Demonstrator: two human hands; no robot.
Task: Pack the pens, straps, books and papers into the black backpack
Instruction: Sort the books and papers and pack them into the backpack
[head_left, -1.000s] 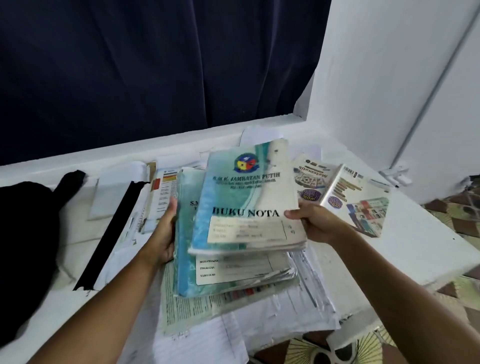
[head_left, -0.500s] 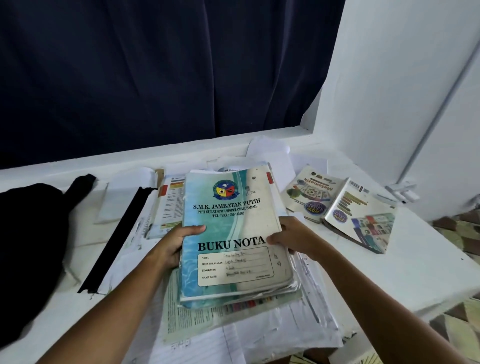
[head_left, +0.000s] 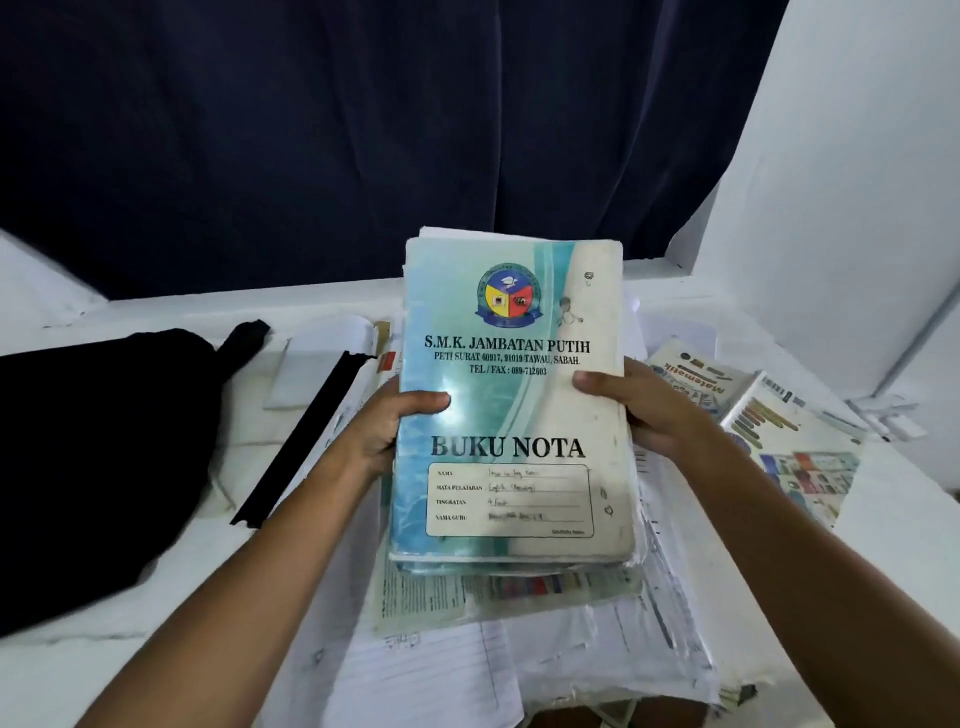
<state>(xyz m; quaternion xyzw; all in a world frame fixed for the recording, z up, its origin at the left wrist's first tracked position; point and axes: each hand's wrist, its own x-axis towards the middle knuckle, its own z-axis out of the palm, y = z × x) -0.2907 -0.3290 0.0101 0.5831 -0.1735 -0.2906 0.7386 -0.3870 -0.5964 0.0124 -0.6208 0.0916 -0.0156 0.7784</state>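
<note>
Both hands have a stack of notebooks (head_left: 511, 405) between them, the left hand (head_left: 382, 431) and the right hand (head_left: 641, 408) each with a grip clamped on a side edge, thumbs on the "BUKU NOTA" cover. The stack sits above loose papers (head_left: 571, 639) at the table's near edge. The black backpack (head_left: 98, 457) lies flat at the table's left edge, a black strap (head_left: 301, 441) beside it.

Desk layout as I see it

My notebook stack (head_left: 511, 405) sits centre over loose papers (head_left: 571, 639); backpack (head_left: 98, 457) at nine o'clock, open booklet (head_left: 769, 431) at three.
</note>
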